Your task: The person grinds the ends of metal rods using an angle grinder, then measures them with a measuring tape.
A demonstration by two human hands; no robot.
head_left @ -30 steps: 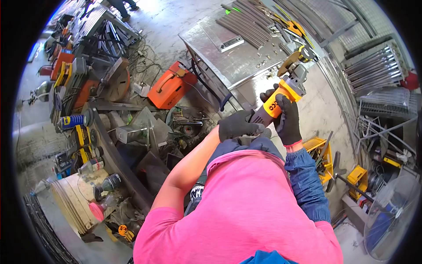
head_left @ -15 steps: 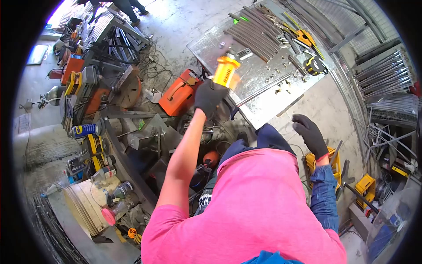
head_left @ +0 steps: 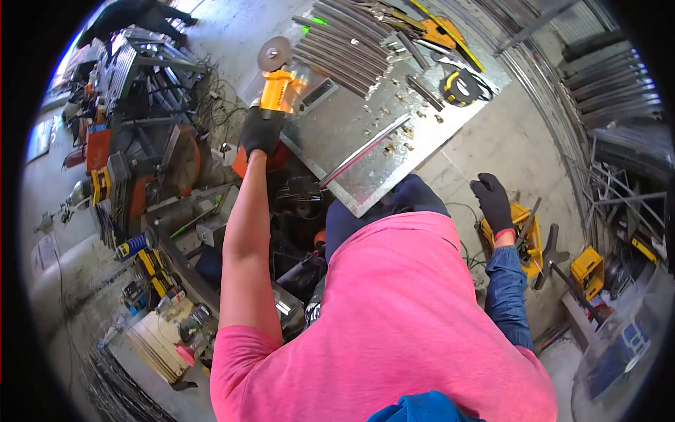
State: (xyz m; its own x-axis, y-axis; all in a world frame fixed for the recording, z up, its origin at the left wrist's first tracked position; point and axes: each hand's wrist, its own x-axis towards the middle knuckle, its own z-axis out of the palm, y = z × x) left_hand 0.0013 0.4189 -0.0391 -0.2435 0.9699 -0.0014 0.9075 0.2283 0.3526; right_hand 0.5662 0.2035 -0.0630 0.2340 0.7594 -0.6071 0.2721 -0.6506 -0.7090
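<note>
My left hand (head_left: 261, 131), in a black glove, is closed round the body of a yellow angle grinder (head_left: 277, 91). The grinder's round disc (head_left: 274, 53) points away from me, over the far left side of a metal-topped table (head_left: 316, 151). My right hand (head_left: 493, 202), also gloved in black, hangs to the right of the table with fingers loosely bent and nothing in it. Below it is a yellow tool or frame (head_left: 531, 239). On the table lie a thin metal bar (head_left: 373, 145) and several small brass-coloured pieces (head_left: 389, 148).
Several dark metal tubes (head_left: 344, 53) lie at the table's far side, with a tape measure (head_left: 460, 87) to their right. An orange case (head_left: 242, 163) is partly hidden behind my left wrist. Cables (head_left: 225, 105) trail on the floor. Another person (head_left: 130, 21) is at the far left.
My left hand has carried the grinder leftward and farther from me, and its disc shows more clearly. The view has shifted over the table. My right hand has stayed almost in place.
</note>
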